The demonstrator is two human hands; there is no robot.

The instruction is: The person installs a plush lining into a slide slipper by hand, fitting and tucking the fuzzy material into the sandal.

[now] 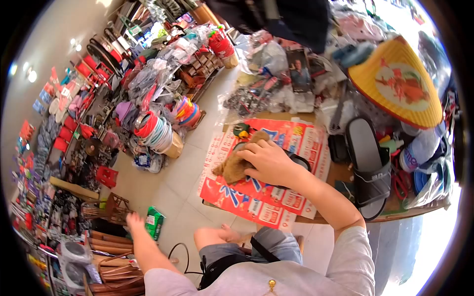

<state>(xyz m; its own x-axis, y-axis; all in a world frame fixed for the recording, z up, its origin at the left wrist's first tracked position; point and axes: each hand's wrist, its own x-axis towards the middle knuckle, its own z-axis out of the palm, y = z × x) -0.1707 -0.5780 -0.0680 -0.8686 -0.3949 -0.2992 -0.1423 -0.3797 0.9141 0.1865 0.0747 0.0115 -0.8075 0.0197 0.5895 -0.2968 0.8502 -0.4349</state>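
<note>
My right hand (269,160) lies over a crumpled brown cloth (233,166), its fingers bent onto it. A black curved piece (301,161) shows from under my right wrist; what it belongs to is hidden. Beneath them a red and white printed sheet (256,198) covers part of the table. A small green and yellow object (241,130) sits beside the cloth's far edge. My left hand (134,222) is held out low to the left, away from the table, near a green packet (154,223). Its fingers are too small and blurred to make out.
A black slide sandal (364,143) and red-handled scissors (400,185) lie on the table's right side, below a yellow cone hat (399,81). Plastic-wrapped goods fill the back. Leftward stand a wooden stool (116,207), a red basket (106,176) and crowded goods.
</note>
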